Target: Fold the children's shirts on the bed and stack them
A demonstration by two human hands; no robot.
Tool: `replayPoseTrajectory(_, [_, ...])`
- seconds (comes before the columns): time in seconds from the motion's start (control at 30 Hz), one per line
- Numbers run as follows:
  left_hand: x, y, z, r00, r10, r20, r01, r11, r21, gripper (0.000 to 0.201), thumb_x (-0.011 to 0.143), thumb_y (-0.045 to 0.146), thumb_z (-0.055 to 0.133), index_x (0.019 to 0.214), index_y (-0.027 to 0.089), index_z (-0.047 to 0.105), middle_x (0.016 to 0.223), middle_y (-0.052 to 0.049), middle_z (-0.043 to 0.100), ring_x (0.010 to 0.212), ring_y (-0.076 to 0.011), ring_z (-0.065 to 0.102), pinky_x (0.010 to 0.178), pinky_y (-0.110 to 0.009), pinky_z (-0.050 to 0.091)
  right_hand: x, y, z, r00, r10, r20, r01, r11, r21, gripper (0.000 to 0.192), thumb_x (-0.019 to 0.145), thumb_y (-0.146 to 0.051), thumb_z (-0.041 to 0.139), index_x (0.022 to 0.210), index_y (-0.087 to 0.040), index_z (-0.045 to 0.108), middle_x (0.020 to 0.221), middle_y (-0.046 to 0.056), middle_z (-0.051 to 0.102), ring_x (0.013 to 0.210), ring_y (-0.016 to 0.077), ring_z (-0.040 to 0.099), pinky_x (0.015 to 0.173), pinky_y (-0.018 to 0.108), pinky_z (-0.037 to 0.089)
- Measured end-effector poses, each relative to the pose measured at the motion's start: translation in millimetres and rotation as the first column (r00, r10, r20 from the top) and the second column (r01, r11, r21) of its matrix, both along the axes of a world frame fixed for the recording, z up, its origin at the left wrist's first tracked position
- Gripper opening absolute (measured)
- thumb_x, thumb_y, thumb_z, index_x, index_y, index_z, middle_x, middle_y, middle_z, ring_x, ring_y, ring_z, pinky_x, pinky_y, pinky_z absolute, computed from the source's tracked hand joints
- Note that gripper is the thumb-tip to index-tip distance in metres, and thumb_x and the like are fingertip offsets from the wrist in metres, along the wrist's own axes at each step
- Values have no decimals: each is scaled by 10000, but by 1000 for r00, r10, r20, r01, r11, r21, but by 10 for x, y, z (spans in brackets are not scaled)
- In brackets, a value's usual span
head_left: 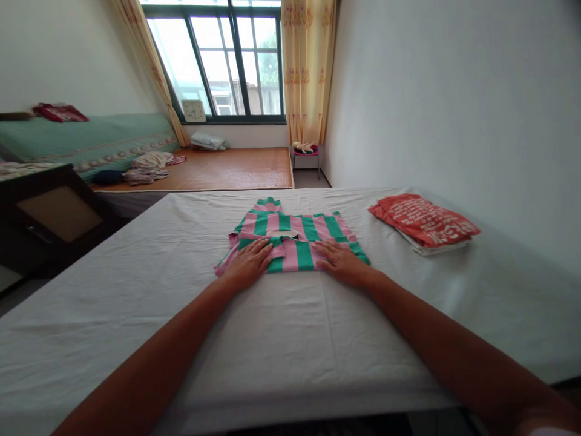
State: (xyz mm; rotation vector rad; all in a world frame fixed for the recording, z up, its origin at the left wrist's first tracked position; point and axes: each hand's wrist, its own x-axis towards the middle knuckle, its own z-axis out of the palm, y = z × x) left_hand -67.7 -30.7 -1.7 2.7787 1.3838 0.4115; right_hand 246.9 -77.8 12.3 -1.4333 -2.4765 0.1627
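Note:
A pink and green striped shirt lies partly folded on the white-sheeted surface in front of me. One striped piece, perhaps a sleeve, sticks out at its far left, and a pale label area shows near the middle. My left hand rests flat on the shirt's near left part, fingers stretched out. On the near right part lies my right hand, also flat with its fingers spread. Both palms face down on the cloth, and neither hand grips it.
To the right, near the wall, sits a stack of folded clothes with a red printed garment on top. Beyond are a brown mat-covered bed with clothes, a small stool, and a dark cabinet at left.

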Motion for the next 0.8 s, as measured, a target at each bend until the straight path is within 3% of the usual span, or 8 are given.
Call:
replayPoseTrajectory(0.13, [-62, -28, 17, 997, 50, -51, -52, 998, -28, 505, 973, 511, 273, 1426, 334, 410, 1530, -47, 340, 1412, -255, 279, 1122, -476, 241, 69, 66, -142, 989, -98, 114, 108, 991, -83, 652, 953, -604, 196, 1497, -256, 287, 1554, 26, 280, 1436, 236, 212, 1157, 456, 165])
replayPoseTrajectory(0.37, [-229, 24, -51, 992, 112, -53, -113, 993, -29, 532, 950, 550, 312, 1425, 335, 415, 1535, -63, 327, 1418, -282, 263, 1120, -482, 229, 396, 150, -208, 932, -316, 179, 330, 942, -57, 632, 946, -608, 181, 1490, -306, 289, 1555, 9, 281, 1432, 244, 225, 1139, 505, 184])
replayPoseTrajectory(0.57, [-269, 56, -123, 993, 112, -24, -112, 994, 1, 515, 947, 539, 333, 1414, 346, 427, 1520, -51, 357, 1407, -265, 290, 1120, -476, 236, 554, 247, -292, 894, -413, 172, 423, 906, -20, 647, 946, -597, 196, 1475, -252, 337, 1534, 49, 330, 1418, 262, 249, 1127, 496, 224])
replayPoseTrajectory(0.8, [-249, -2, -45, 993, 119, -23, -120, 992, -23, 509, 952, 508, 335, 1414, 318, 437, 1515, -71, 364, 1397, -279, 309, 1118, -504, 245, 515, 222, -299, 880, -446, 161, 450, 893, 14, 606, 960, -546, 229, 1455, -227, 372, 1524, 55, 348, 1399, 269, 287, 1114, 508, 243])
